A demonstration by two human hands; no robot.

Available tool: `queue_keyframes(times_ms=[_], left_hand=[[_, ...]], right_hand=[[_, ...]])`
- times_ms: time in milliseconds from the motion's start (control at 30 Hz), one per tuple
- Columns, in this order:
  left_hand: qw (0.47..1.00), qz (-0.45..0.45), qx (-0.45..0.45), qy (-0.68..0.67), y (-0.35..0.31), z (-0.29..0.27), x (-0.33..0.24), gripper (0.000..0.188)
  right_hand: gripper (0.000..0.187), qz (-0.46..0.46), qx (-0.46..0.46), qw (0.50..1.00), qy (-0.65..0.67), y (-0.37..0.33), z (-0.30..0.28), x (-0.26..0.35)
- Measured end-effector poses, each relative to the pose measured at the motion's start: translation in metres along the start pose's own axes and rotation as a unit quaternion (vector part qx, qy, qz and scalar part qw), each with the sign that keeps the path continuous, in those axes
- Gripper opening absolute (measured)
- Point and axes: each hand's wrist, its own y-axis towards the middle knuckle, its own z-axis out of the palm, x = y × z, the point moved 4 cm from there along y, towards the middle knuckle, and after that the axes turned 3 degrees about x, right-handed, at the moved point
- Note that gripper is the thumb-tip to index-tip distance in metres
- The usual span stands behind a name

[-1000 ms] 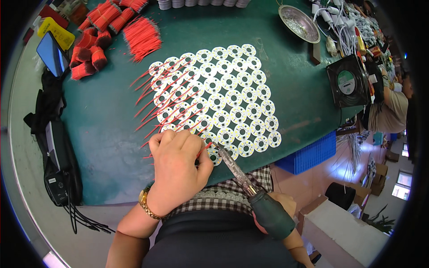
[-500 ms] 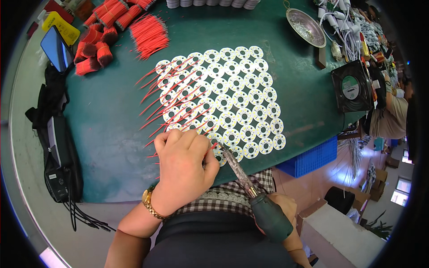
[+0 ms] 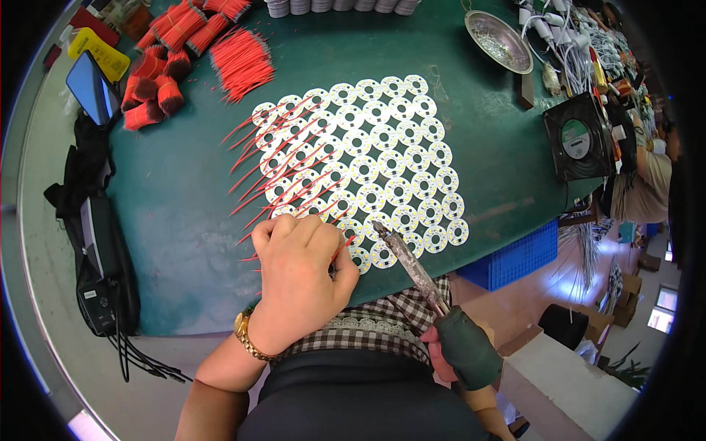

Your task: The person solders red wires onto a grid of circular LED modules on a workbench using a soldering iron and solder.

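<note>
Rows of round white LED boards (image 3: 364,170), each with a hole in its middle, lie side by side on the green table. Thin red wires (image 3: 254,185) slant off the boards on the left side. My left hand (image 3: 300,268), with a gold watch at its wrist, rests over the near left corner, closed in a pinch on a red wire (image 3: 349,241) whose end pokes out by the fingers. My right hand (image 3: 440,356) is wrapped round the dark green handle of a soldering iron (image 3: 419,277). The iron's tip is over the near boards, apart from the red wire.
Bundles of red wire (image 3: 157,81) and a loose pile of red wires (image 3: 242,65) sit at the far left. A metal dish (image 3: 498,42) is at the far right, near a black fan (image 3: 579,138). A blue crate (image 3: 512,257) stands below the table's right edge.
The soldering iron has moved right and away from the red wire at my left fingers. My left hand has hardly moved.
</note>
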Motion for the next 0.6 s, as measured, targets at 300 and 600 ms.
queue_keyframes(times_ms=[300,600], left_hand=[[0.998,-0.049,0.021,-0.026,0.0,-0.003,0.005,0.014],[0.998,-0.048,0.022,-0.025,0.002,-0.002,0.005,0.014]], right_hand=[[0.026,-0.001,-0.038,0.992,0.117,-0.008,0.004,-0.007],[0.016,-0.044,0.015,0.985,0.169,-0.003,0.003,-0.003]])
